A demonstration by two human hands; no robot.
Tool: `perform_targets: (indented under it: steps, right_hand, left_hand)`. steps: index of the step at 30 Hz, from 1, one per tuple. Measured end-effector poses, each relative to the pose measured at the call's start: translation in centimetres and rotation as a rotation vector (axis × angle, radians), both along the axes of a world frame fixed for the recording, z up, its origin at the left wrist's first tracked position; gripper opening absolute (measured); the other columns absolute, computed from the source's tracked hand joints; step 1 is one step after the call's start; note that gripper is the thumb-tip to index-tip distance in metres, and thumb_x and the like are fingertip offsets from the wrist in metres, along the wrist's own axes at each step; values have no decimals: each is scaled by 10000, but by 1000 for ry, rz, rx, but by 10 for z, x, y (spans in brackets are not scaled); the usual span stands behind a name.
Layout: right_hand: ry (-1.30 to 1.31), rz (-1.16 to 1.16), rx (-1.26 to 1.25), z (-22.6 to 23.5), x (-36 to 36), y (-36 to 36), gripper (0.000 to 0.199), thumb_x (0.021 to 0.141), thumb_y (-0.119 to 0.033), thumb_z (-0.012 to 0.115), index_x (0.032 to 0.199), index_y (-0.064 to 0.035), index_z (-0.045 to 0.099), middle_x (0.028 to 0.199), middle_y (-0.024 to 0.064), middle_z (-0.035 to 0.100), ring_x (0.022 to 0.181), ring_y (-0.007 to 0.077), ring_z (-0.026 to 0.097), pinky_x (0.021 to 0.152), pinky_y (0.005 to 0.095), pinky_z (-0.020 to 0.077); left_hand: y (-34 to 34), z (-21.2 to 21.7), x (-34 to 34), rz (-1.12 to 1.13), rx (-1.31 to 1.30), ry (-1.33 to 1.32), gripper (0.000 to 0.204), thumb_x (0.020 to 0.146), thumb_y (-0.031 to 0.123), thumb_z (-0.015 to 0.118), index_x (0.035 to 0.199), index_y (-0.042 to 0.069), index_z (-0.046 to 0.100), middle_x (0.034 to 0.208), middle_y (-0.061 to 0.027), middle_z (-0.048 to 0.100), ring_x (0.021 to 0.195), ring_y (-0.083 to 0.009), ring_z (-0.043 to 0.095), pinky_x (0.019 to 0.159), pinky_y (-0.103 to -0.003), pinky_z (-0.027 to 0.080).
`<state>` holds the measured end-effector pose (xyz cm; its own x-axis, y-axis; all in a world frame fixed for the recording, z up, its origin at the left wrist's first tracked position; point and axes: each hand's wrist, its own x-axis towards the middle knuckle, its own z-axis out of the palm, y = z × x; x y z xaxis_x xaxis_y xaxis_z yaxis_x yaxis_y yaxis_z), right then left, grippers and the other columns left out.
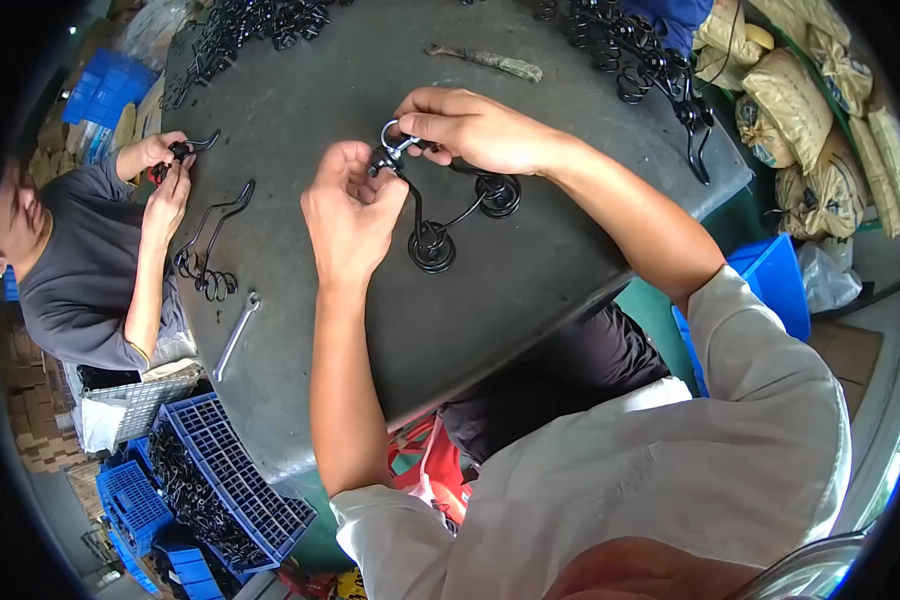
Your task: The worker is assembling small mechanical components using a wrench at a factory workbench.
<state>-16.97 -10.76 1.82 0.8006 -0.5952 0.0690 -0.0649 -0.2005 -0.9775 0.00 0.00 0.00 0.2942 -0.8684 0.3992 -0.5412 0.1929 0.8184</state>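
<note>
Over the dark tabletop, both my hands meet at a black double-coil wire spring [432, 248]. My left hand [350, 215] is closed, thumb and fingers pinching the spring's end by a small dark fitting. Closed as well, my right hand [475, 130] pinches a silver ring-shaped metal piece [391, 130] at that same end. The spring's two coils hang below and to the right of my fingers, close to the tabletop. How the ring joins the spring is partly hidden by my fingertips.
Across the left edge, a co-worker's hands [170, 175] hold a black part. Near them lie another black wire spring [210, 245] and a wrench [237, 335]. Black parts [635, 60] pile at the table's far side. Blue crates [235, 470] stand lower left, sacks [785, 95] right.
</note>
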Motion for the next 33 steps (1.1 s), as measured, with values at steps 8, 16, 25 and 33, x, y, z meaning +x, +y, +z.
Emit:
perform_targets:
  steps: [8, 16, 25, 33]
  right_hand:
    - [63, 5, -170, 5, -2, 2, 327, 1087, -301, 512, 1154, 3, 613, 809, 0, 538, 725, 100, 474, 671, 275, 424]
    - [129, 23, -444, 5, -7, -1, 355, 1084, -295, 500, 1209, 29, 570, 1024, 171, 660, 937, 306, 627, 835, 408, 474]
    - [146, 27, -560, -2, -8, -4, 342, 1083, -256, 489, 1216, 49, 565, 1102, 209, 636, 1022, 392, 626, 891, 442, 480]
    - [127, -26, -577, -6, -5, -1, 357, 1086, -256, 480, 1215, 67, 563, 1176, 208, 602, 1084, 390, 615, 934, 443, 475]
  left_hand:
    - [2, 7, 2, -4, 138, -49, 169, 767, 9, 655, 903, 6, 555, 707, -22, 567, 618, -83, 492, 584, -267, 443]
    - [-1, -1, -1, -53, 85, -34, 198, 753, 17, 679, 902, 8, 549, 725, -35, 589, 640, -108, 533, 607, -274, 471]
    - [2, 8, -15, 24, 171, -67, 192, 762, 46, 708, 893, -3, 576, 706, -47, 615, 624, -120, 559, 617, -287, 490]
    - [-1, 6, 17, -167, 240, 206, 163, 827, 25, 764, 926, -24, 643, 757, -14, 662, 657, -64, 562, 627, -227, 481]
